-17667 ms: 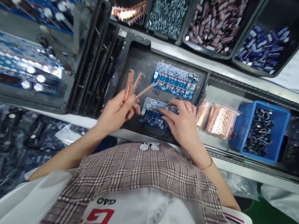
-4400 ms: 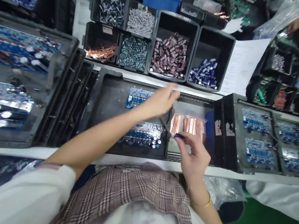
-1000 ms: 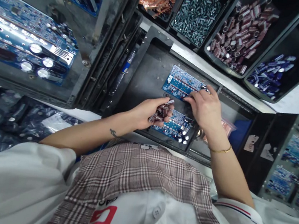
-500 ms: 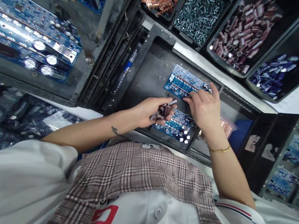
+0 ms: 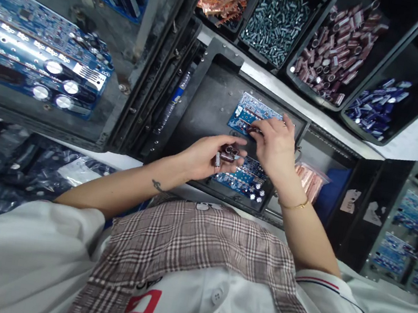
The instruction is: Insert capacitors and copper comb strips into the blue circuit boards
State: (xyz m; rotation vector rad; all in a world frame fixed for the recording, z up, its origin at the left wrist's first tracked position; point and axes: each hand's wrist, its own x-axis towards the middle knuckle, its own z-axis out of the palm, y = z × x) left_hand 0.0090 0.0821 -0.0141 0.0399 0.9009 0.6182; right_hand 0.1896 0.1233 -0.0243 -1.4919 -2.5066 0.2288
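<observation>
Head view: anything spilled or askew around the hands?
Nothing stands out: the left hand holds brown parts, the right hand is over the upper board, and the lower board lies in the black tray.

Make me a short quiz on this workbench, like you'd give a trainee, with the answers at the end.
1. Multiple choice: what does the left grip hold?
a) copper strips
b) brown cylinders
c) blue cylinders

2. Count: how many boards lie in the tray below the left grip and right grip?

3. True or false: the right grip is over the bin of blue cylinders.

Key: 1. b. 2. Two. 3. False; it is at the far board.
</observation>
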